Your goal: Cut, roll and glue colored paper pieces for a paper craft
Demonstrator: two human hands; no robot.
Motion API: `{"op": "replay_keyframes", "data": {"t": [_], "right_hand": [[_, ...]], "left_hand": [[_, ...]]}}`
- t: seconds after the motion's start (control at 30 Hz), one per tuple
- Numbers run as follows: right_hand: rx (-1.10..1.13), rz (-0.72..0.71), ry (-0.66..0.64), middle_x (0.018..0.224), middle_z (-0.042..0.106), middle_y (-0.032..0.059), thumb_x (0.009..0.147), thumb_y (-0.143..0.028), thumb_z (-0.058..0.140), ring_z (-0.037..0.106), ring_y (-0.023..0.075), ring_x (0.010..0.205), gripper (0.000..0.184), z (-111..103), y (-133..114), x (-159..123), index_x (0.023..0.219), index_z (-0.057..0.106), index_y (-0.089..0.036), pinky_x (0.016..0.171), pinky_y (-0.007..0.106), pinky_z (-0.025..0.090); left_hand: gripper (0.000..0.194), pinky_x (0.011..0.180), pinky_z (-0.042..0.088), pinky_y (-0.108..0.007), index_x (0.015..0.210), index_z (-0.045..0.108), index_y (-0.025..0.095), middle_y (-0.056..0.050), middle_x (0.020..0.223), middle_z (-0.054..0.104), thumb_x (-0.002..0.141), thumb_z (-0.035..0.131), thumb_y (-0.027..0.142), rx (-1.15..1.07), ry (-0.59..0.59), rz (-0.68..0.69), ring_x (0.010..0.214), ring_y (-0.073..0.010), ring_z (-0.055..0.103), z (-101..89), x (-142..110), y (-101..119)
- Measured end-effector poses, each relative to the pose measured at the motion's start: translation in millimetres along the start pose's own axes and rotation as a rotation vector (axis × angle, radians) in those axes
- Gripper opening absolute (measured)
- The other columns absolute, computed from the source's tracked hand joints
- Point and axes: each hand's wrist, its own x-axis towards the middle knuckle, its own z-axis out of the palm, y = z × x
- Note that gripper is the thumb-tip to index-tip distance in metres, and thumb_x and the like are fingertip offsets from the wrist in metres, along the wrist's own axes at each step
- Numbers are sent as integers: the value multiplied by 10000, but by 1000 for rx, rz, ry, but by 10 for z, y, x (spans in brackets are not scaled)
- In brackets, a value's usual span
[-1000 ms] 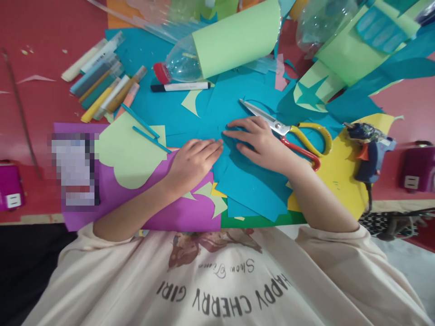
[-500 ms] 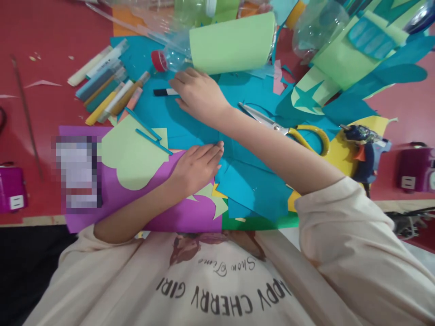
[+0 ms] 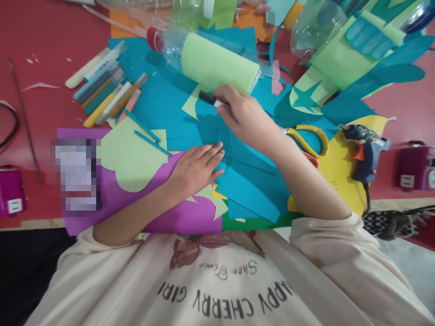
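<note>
My right hand (image 3: 243,113) is closed around a marker (image 3: 211,98) with a black cap and white barrel, held above the blue paper (image 3: 163,99). Just beyond it lies a clear plastic bottle (image 3: 171,52) with a red cap, wrapped in light green paper (image 3: 217,63). A light green paper scrap (image 3: 192,103) lies beside the marker's capped end. My left hand (image 3: 199,170) rests flat with fingers stretched out, across the purple paper (image 3: 163,199) and the blue sheets. To its left is a light green paper cutout (image 3: 132,158) with thin blue strips on it.
Several markers (image 3: 105,86) lie in a group at left, near a blurred phone (image 3: 76,176). Yellow-handled scissors (image 3: 312,136) lie partly under my right forearm. A blue glue gun (image 3: 367,158) sits on yellow paper at right. Another clear bottle (image 3: 316,31) stands farther back.
My right hand has lifted the marker from the blue paper and moved right and nearer. The wrapped bottle has turned, its capped end swinging away. My left hand stays in place.
</note>
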Motion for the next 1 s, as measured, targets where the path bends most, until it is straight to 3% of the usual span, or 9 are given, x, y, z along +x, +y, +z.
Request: {"op": "replay_keyframes", "data": {"t": [0.13,0.3,0.4,0.5,0.57,0.67,0.83,1.0], "right_hand": [[15,65,147,1098,690,106,976,-260,289,653,256,971,365,87,270,-261,1221,553,-201,792,366,512],[11,109,128,1139,685,150,960,-280,334,644,274,994,424,129,277,-299,1259,596,-132,788,378,505],[-10,154,118,1270,633,182,979,-331,337,635,285,1041,405,123,256,-251,1191,617,-129,777,376,510],[-20,197,197,1422,535,163,986,-321,308,631,293,1074,381,135,316,-234,1179,599,-169,761,388,515],[1,179,254,1313,614,145,994,-337,287,647,286,1025,383,154,369,-253,1184,589,-197,752,391,514],[-11,118,241,1073,695,122,988,-361,310,660,272,938,367,205,409,-296,1140,605,-202,723,371,504],[-65,33,211,999,701,117,985,-362,332,655,251,863,347,330,395,-315,1095,611,-186,681,339,487],[-103,52,193,875,686,91,1006,-408,295,651,243,774,382,380,373,-301,1066,606,-196,656,340,476]], "left_hand": [[443,916,515,-389,1293,596,83,-172,1386,591,1013,395,362,-38,-4,20,1197,-274,619,-17,-10,19],[431,927,518,-425,1331,577,118,-198,1409,561,1004,420,351,-63,-13,31,1223,-303,608,-45,-28,26],[422,901,531,-413,1318,591,121,-194,1388,581,1006,417,345,-33,13,49,1196,-298,627,-62,-32,23],[413,890,538,-404,1309,602,126,-188,1382,587,1008,414,337,-9,31,51,1185,-291,634,-57,-36,22],[420,907,534,-409,1320,593,130,-189,1395,575,1007,414,346,-15,16,49,1199,-291,626,-47,-39,21],[437,919,530,-424,1349,567,132,-198,1410,559,1004,421,357,-28,5,57,1225,-303,610,-39,-45,20],[454,944,518,-453,1396,525,148,-206,1439,527,998,436,346,-52,-50,38,1263,-321,579,-69,-49,38],[487,976,497,-477,1424,490,140,-215,1467,491,993,444,361,-60,-73,23,1284,-334,558,-80,-64,69]]}}
